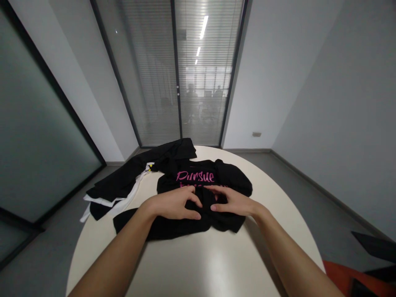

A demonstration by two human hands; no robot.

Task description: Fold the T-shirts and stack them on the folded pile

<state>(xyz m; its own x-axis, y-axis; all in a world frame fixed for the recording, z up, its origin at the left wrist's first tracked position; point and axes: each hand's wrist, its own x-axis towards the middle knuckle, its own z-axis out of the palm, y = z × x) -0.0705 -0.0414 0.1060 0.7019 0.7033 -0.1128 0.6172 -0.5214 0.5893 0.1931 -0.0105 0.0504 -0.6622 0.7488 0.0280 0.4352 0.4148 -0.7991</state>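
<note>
The black shirt (pixel 230 175) lies in the middle of the table (pixel 216 264), your left hand (pixel 175 204) and right hand (pixel 232 202) both pinching its bunched centre; so shallow a pinch could slip and leave the fabric rumpled.

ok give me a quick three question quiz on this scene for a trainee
1. True or false: the left hand and the right hand are both on the black T-shirt.
2. What colour is the lettering on it? A white, B pink, C yellow.
3. On which side of the table does the pile of black and white clothes lie?
Key: 1 true; 2 B; 3 the person's left.
</note>
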